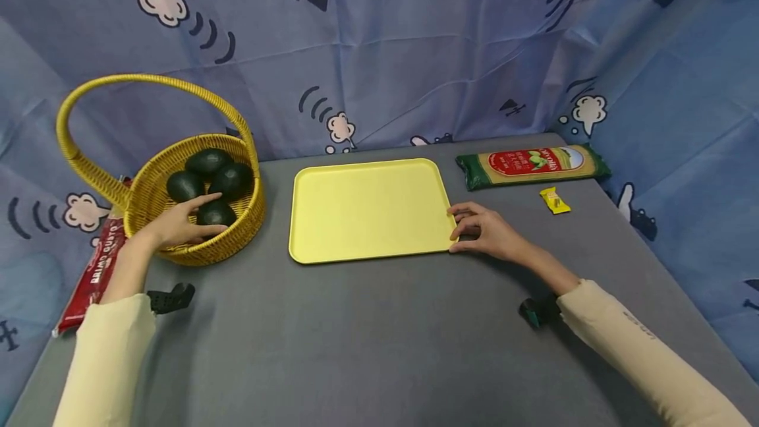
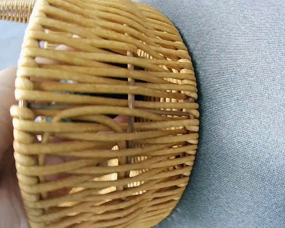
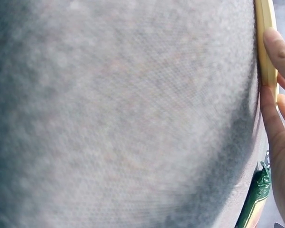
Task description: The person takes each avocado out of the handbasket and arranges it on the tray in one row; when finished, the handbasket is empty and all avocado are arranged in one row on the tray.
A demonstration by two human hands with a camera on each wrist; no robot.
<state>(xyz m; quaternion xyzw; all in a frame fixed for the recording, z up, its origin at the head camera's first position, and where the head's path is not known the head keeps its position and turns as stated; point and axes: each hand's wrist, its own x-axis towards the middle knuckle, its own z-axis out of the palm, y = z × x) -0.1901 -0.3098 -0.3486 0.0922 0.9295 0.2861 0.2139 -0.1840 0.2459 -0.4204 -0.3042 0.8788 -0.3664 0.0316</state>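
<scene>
Head view, left to right: a red PRIMO GUSTO packet (image 1: 87, 287) lies slanted at the desk's left side, partly behind the left forearm. Beside it stands a yellow wicker basket (image 1: 240, 241), upright, its tall handle (image 1: 136, 78) arching over the left side. Left arm, in a cream sleeve (image 1: 107, 361), comes up from the bottom-left corner, wrist angled to the right. Left hand (image 1: 176, 224) reaches over the basket's rim, index finger across the far side of the front avocado (image 1: 215, 213) and thumb along its near side: gripping it, avocado low inside the basket. Three more avocados (image 1: 209, 162) sit behind it, bunched together. Left wrist view: basket wall close up, bits of fingers through the weave.

Middle: yellow tray (image 1: 367, 213), flat on the grey desk (image 1: 356, 335), well apart from the front avocado. Right hand (image 1: 489, 232) at the tray's right edge near the front corner, fingers bent, thumb nearest the wearer, pinching the rim; right wrist view shows fingertips against the edge. Right arm, cream sleeve too, runs diagonally in from bottom right. Black wrist mounts (image 1: 172, 298) show below both wrists.

Right: yellow wrapped candy (image 1: 555, 200), in front of a long green-and-gold packet (image 1: 534, 165) with a red label and olive picture, lying along the back. Blue cartoon-print cloth (image 1: 379, 71) hangs behind.
</scene>
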